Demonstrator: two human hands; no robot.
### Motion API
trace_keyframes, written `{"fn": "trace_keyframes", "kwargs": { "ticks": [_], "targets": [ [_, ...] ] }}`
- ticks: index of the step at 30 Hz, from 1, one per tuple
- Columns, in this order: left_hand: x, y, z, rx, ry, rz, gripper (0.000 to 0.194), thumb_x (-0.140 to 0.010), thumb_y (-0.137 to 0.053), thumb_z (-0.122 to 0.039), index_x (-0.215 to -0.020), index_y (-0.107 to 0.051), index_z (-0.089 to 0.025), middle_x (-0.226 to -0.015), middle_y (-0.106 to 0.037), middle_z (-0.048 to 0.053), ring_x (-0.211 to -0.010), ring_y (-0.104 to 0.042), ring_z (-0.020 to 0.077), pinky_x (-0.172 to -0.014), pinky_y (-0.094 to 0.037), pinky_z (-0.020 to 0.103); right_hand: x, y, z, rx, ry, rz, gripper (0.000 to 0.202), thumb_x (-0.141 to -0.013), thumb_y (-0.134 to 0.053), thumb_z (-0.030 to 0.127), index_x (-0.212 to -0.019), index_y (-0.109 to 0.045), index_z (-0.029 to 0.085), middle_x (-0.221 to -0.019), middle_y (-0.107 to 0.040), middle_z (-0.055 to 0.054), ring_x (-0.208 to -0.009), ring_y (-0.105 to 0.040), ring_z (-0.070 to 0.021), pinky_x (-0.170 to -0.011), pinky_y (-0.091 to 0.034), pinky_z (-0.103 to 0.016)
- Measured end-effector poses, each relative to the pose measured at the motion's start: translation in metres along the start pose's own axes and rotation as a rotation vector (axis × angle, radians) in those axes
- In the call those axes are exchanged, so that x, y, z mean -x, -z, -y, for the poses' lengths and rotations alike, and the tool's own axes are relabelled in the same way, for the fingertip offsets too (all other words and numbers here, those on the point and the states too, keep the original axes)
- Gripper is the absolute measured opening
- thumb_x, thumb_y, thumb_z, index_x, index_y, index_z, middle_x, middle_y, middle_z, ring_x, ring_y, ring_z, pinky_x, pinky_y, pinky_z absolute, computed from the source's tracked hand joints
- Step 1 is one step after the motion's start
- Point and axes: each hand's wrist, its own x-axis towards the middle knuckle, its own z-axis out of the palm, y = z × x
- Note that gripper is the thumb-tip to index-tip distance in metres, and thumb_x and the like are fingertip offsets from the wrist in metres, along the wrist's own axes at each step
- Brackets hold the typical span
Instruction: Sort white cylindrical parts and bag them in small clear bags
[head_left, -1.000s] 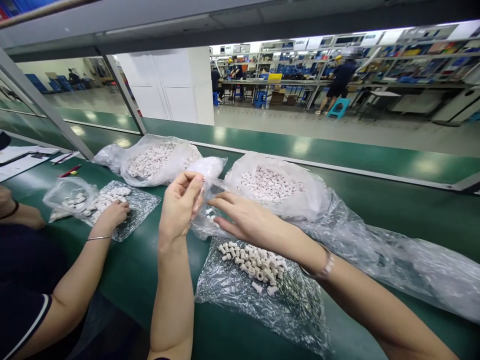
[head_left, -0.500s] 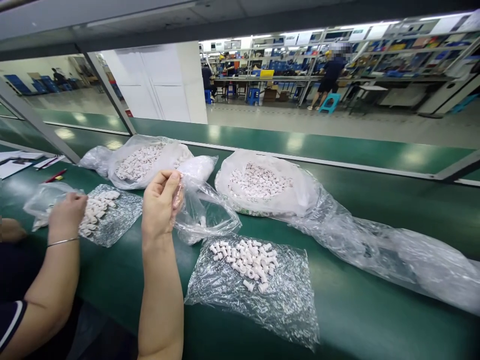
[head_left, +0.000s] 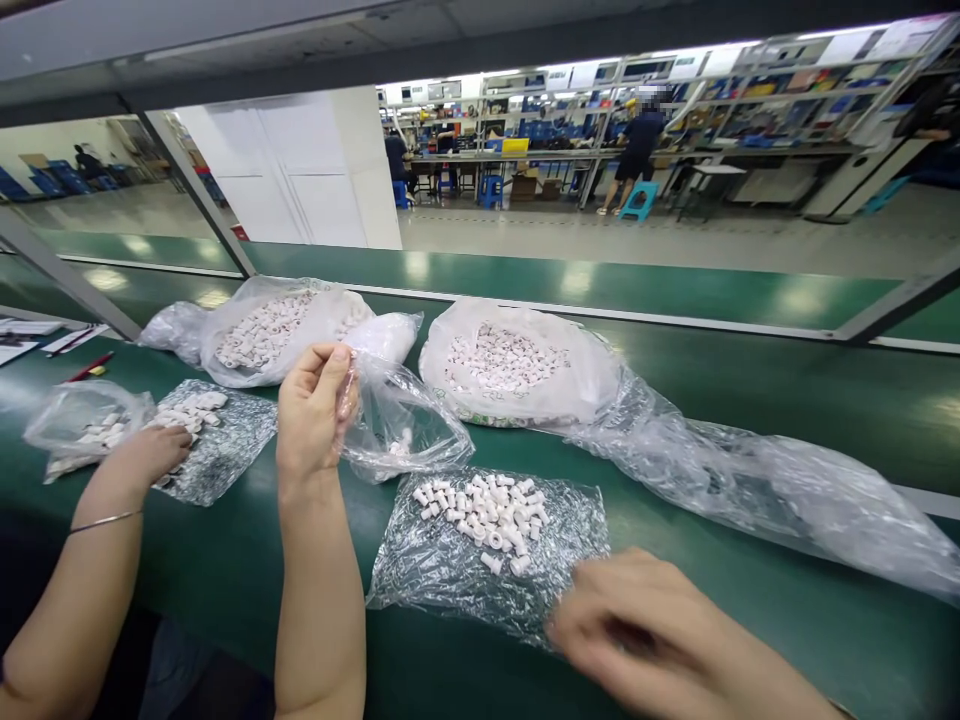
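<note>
My left hand point(head_left: 319, 405) is closed, pinching the rim of a clear plastic bag point(head_left: 442, 420) whose mouth hangs open to the right. A few white fittings point(head_left: 401, 443) lie inside that bag. Below and to the right, a loose pile of small white plastic pipe fittings point(head_left: 491, 515) is spread on a crinkled clear plastic sheet point(head_left: 450, 580). My right hand point(head_left: 630, 630) is over the sheet's right front corner, apart from the pile. Its fingers look curled but are smeared by motion, so any hold is hidden.
Two large bags of white parts, one left point(head_left: 262, 330) and one right point(head_left: 510, 360), stand behind. A long plastic sleeve point(head_left: 750, 490) trails right. At left, a co-worker's hand point(head_left: 154, 455) touches fittings on another sheet point(head_left: 217, 470), beside an open bag point(head_left: 86, 415).
My right hand has come into view from the lower right. My left hand still pinches the bag. The co-worker's hand has lowered onto the fittings, and the view has shifted slightly.
</note>
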Motion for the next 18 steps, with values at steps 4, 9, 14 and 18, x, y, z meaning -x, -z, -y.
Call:
{"fn": "trace_keyframes", "kwargs": {
  "ticks": [4,9,14,18],
  "targets": [
    [0.0,0.001,0.0,0.001,-0.006,0.002,0.015,-0.083,-0.069,-0.029,-0.08,-0.059,-0.018,-0.065,-0.049,-0.005,-0.037,-0.031,0.0014,-0.028,-0.019,0.015,0.011,-0.009,-0.018,0.261,0.02,0.175,0.018,-0.1,-0.045,0.029,-0.11,-0.058,0.024,-0.093,-0.064,-0.006,-0.07,-0.06,-0.0175,-0.052,-0.032,-0.028],
    [0.0,0.001,-0.001,-0.003,0.002,0.005,0.017,-0.083,-0.07,-0.03,-0.08,-0.058,-0.018,-0.064,-0.05,-0.005,-0.037,-0.032,0.0015,-0.028,-0.02,0.015,0.02,-0.044,-0.045,0.341,-0.02,0.188,0.016,-0.099,-0.046,0.028,-0.11,-0.054,0.021,-0.097,-0.06,-0.008,-0.069,-0.058,-0.0181,-0.05,-0.028,-0.027],
    [0.001,0.001,-0.002,0.008,-0.001,0.003,0.017,-0.082,-0.07,-0.029,-0.08,-0.057,-0.018,-0.064,-0.048,-0.005,-0.036,-0.031,0.0015,-0.028,-0.019,0.015,0.023,-0.037,-0.047,-0.151,-0.282,0.127,0.018,-0.096,-0.051,0.04,-0.094,-0.056,0.023,-0.082,-0.056,-0.002,-0.064,-0.05,-0.015,-0.056,-0.035,-0.027],
    [0.0,0.001,-0.001,0.019,0.0,0.009,0.017,-0.083,-0.069,-0.03,-0.08,-0.057,-0.018,-0.064,-0.048,-0.005,-0.037,-0.03,0.0015,-0.027,-0.019,0.014,0.012,-0.017,-0.047,-0.811,-0.443,0.076,0.032,-0.099,-0.036,0.051,-0.095,-0.051,0.024,-0.08,-0.053,-0.001,-0.065,-0.05,-0.0152,-0.058,-0.044,-0.029]
  ]
}}
